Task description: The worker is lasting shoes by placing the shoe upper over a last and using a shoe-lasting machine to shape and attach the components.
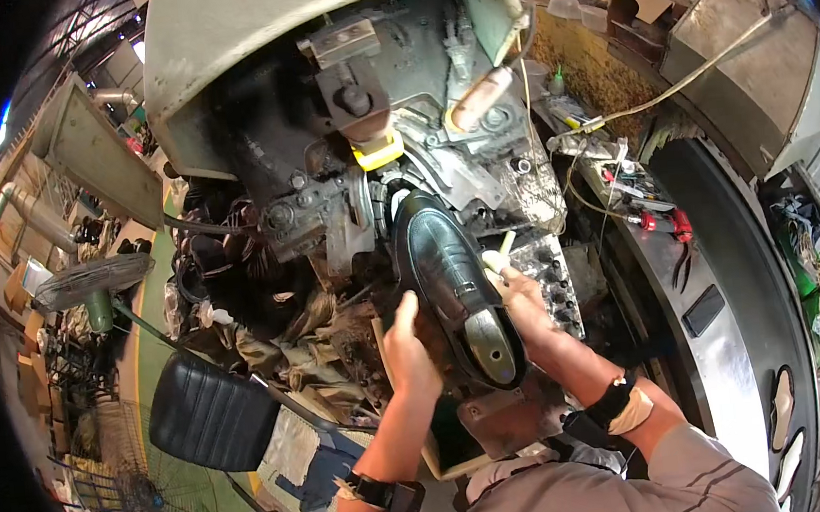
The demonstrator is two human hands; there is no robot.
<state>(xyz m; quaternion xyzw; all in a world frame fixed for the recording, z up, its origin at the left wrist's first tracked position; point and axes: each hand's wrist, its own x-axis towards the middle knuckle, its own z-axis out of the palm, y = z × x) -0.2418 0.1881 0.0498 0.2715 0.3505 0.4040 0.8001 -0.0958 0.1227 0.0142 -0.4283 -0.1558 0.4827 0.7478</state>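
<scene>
A black leather shoe (438, 258) sits on a last with a metal-topped heel (487, 340), its toe pointing up at the machine's jaws. My left hand (407, 354) is at the shoe's left side, thumb raised along the edge and its other fingers hidden, apparently under the shoe. Against the right side, my right hand (527, 309) grips the shoe near its opening. A pale, short-stemmed piece (498, 256) shows by the right fingertips; its kind is unclear. Directly beyond the toe is the machine's metal head (352, 90) with a yellow block (379, 151).
A grey machine hood (310, 1) arches over the far side. To the left stand a black-backed chair (211, 410) and a fan (138, 489). On the right, a metal bench (703, 367) carries a phone (704, 311) and red-handled tools (666, 225), beside a dark conveyor belt (717, 200).
</scene>
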